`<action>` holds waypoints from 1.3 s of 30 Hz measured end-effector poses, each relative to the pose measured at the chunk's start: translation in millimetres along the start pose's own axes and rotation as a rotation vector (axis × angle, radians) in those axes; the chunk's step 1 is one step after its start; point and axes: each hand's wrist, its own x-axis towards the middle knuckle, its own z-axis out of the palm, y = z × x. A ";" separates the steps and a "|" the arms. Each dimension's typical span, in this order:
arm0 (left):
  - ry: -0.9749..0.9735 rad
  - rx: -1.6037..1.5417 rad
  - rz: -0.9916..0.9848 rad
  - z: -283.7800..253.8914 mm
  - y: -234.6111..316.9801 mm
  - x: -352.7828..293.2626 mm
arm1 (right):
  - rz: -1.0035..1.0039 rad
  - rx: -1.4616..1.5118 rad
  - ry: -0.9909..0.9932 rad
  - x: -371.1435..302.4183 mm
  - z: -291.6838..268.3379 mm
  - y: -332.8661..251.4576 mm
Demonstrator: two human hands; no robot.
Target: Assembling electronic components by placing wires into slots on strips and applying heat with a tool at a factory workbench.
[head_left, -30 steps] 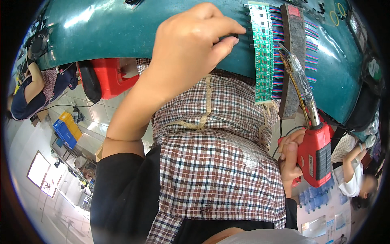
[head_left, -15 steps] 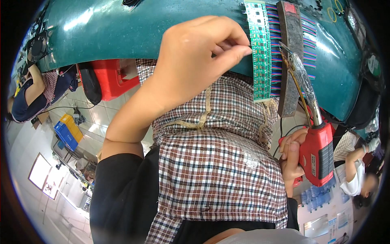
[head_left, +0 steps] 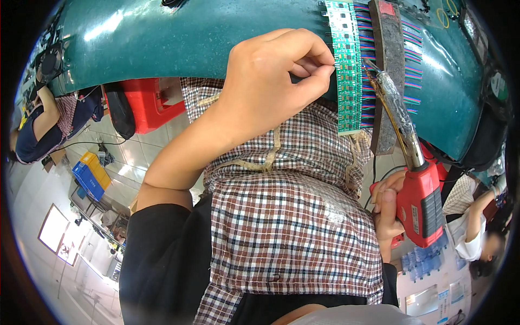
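A long green circuit board (head_left: 348,70) lies toward the right of a green tabletop (head_left: 162,49), its long axis running away from the person, its near end seeming to jut past the near edge. The left hand (head_left: 279,76) is closer, just beside the board's left side, thumb and forefinger pressed together; whether they pinch anything cannot be told. The right hand (head_left: 387,208), farther off, wraps a soldering iron (head_left: 420,203), its tip near the wires (head_left: 368,96) along the board's right side.
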 end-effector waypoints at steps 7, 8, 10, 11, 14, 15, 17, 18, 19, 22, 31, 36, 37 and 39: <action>-0.020 0.001 0.016 1.8 -1.8 1.1 | -0.085 -0.452 -0.168 -10.6 -21.8 11.0; -0.018 0.006 0.014 1.9 -1.9 1.5 | -0.072 -0.446 -0.173 -13.1 -22.8 14.0; -0.016 0.022 0.024 1.9 -2.5 1.5 | -0.058 -0.438 -0.180 -13.0 -21.9 15.1; -0.015 0.038 0.034 1.9 -2.7 1.6 | -0.060 -0.440 -0.174 -10.5 -19.0 12.8; -0.011 0.023 0.025 2.7 -4.2 1.3 | -0.056 -0.407 -0.183 -5.0 -15.7 11.3; -0.011 0.023 0.024 2.8 -4.5 1.3 | -0.049 -0.373 -0.195 -3.8 -15.2 11.1; -0.012 0.015 0.020 2.7 -4.9 1.2 | -0.040 -0.355 -0.185 -2.8 -11.9 9.8; -0.011 0.015 0.020 2.8 -4.8 1.4 | -0.032 -0.336 -0.174 -2.6 -11.0 9.4; -0.011 0.015 0.018 2.9 -4.7 1.6 | -0.032 -0.336 -0.175 -3.2 -11.7 10.0; -0.012 0.019 0.017 2.7 -5.0 1.5 | -0.007 -0.379 -0.191 -4.8 -15.3 12.0; -0.018 0.036 0.006 4.4 -5.4 1.5 | 0.001 -0.378 -0.178 -6.5 -15.8 12.6; -0.021 0.037 0.005 3.7 -6.6 0.8 | -0.167 -0.556 -0.262 0.2 -21.8 9.8; -0.020 0.038 0.006 3.2 -5.2 0.8 | -0.169 -0.554 -0.262 -1.3 -21.9 9.4; -0.018 0.037 0.007 3.0 -4.5 0.6 | -0.055 -0.463 -0.219 -5.1 -21.1 10.9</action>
